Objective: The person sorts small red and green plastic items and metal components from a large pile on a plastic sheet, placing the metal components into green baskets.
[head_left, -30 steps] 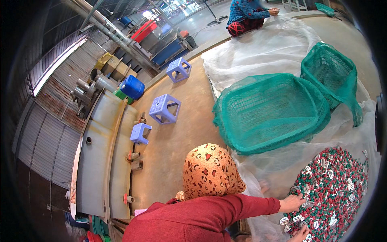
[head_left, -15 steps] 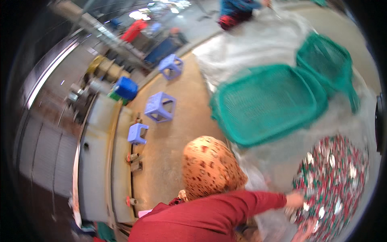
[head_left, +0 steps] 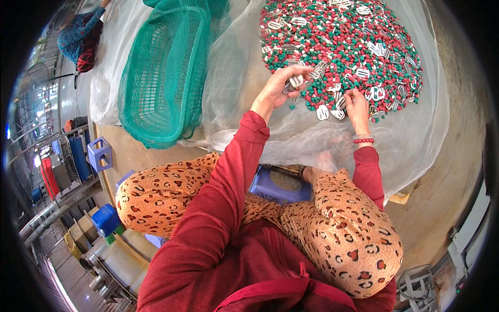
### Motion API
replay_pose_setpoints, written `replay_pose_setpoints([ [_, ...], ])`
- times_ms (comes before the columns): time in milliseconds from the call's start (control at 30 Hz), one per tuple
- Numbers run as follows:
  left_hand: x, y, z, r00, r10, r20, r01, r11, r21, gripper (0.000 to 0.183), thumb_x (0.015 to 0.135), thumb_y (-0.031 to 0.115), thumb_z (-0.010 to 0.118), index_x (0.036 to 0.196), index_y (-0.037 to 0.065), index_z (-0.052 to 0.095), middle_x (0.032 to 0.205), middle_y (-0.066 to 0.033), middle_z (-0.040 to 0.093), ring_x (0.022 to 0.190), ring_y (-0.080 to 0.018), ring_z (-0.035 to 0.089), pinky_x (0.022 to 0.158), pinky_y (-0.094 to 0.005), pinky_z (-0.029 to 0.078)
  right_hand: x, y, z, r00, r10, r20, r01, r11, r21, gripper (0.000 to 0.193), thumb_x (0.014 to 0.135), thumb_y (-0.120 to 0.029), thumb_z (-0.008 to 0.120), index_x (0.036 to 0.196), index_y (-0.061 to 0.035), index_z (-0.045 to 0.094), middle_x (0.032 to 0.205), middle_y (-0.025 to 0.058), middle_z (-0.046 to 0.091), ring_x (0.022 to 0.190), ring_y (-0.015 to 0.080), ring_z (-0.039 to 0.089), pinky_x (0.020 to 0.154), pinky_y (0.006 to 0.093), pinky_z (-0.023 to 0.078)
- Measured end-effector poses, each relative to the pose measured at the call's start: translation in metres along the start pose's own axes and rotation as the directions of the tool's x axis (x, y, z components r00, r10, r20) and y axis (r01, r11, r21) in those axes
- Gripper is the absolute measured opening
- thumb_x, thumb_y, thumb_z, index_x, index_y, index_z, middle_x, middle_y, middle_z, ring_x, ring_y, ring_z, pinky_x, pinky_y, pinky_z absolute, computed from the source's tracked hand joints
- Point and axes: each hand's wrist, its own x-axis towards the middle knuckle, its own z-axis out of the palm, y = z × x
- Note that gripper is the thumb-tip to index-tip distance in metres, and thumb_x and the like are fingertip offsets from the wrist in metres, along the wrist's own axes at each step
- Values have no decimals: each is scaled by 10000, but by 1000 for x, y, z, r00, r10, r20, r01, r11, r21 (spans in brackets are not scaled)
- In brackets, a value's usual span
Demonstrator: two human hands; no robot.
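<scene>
A wide heap of small red, green and white pebble-like pieces (head_left: 338, 52) lies on a whitish translucent sheet. Scattered through it are flat, slotted silvery metal pieces that look like strap buckles (head_left: 363, 10). At the heap's near left edge, my left hand (head_left: 278, 87) is closed round several of these metal buckles (head_left: 318, 70), which stick out past the fingers. My right hand (head_left: 356, 107) reaches to the near edge, its fingertips drawn together at the pebbles. What they hold, if anything, is hidden. Beside it lie loose pale buckles (head_left: 323, 112).
Left of the heap is a large green mesh basket (head_left: 195, 78) with netting over it. A purple stool (head_left: 280, 185) is beneath me, and another purple stool (head_left: 100, 154) stands at left. Farther off, a person in blue (head_left: 78, 39) sits by the sheet. A blue container (head_left: 106, 219) is at lower left.
My view has swung right and down onto the heap. The green basket now appears at left. My left hand, blurred at the heap before, now shows clearly with metal buckles in it.
</scene>
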Motion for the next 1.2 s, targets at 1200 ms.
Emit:
replay_pose_setpoints([
  [1200, 23, -53, -24, 937, 326, -129, 163, -80, 983, 283, 793, 251, 656, 1012, 73, 636, 788, -145, 656, 793, -283, 640, 695, -409, 497, -35, -42, -8, 900, 239, 366, -425, 675, 604, 214, 793, -215, 681, 910, -47, 619, 781, 27, 610, 719, 148, 594, 573, 308, 495],
])
